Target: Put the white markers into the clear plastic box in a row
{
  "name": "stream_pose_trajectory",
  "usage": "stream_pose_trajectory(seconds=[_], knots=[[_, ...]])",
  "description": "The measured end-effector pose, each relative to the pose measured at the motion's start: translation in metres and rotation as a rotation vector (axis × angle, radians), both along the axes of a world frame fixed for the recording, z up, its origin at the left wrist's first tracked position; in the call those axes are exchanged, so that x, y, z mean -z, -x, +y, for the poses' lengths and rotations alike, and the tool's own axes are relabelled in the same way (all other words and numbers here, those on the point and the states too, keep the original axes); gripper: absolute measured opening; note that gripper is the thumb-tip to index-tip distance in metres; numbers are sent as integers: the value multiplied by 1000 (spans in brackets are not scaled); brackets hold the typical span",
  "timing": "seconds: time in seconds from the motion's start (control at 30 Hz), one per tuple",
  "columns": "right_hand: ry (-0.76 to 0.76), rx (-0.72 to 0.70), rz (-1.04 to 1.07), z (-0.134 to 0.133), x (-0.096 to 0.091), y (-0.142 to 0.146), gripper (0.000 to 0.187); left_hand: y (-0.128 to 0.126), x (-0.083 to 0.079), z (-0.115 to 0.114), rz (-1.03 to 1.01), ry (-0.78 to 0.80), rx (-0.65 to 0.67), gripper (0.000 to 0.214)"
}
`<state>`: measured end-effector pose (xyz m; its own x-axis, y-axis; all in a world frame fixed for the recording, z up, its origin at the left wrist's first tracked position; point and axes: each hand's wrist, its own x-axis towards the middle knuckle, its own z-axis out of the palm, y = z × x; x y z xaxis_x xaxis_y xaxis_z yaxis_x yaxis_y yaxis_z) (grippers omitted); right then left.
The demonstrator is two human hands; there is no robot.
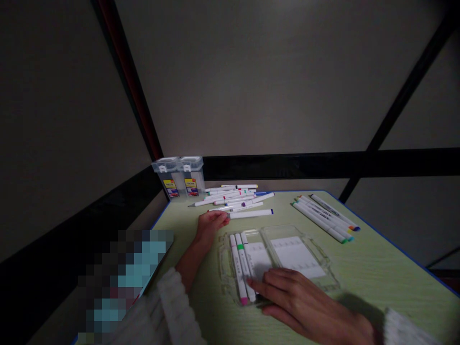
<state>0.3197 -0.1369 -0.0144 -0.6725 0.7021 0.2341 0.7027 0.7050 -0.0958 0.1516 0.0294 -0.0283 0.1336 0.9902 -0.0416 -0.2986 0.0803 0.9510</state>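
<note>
My left hand [212, 223] reaches over the table with its fingertips pinched on the end of a white marker [251, 214] that has a dark purple tip at its far end. My right hand [294, 297] lies palm down at the near edge of an open clear plastic case [264, 231], fingers stretched out. Its index fingertip touches the white markers [241, 268] lying side by side in the case's left half, one with a pink end and one with a green band. White printed cards [296, 256] show through the case.
A loose pile of white markers [237, 195] lies at the back. More markers [323, 218] lie in a row at the right. Two clear lidded boxes [192, 177] stand in the back left corner. A pixelated patch [140, 268] covers something at the left edge.
</note>
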Motion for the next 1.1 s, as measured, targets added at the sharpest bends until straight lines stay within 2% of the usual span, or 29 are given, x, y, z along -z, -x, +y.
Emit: stream_pose_trajectory(seconds=[0.13, 0.27, 0.37, 0.47, 0.57, 0.8, 1.1], knots=[[-98, 12, 46, 0, 1, 0, 37, -1, -3, -4, 19, 11, 72, 34], [-163, 102, 175, 1, 3, -4, 31, -2, -3, -5, 31, 9, 124, 33], [-271, 202, 353, 2, 6, -10, 25, -2, -2, -4, 32, 7, 151, 32], [-361, 347, 504, 4, 8, -15, 27, -1, 1, -2, 50, -2, 187, 30], [-382, 442, 528, 8, 11, -18, 35, -1, 4, -2, 87, -22, 237, 28], [-339, 418, 481, 12, 12, -20, 37, -2, 2, -5, 113, -52, 334, 23], [-344, 322, 511, 11, 12, -24, 38, -1, 0, -7, 86, -44, 337, 26]])
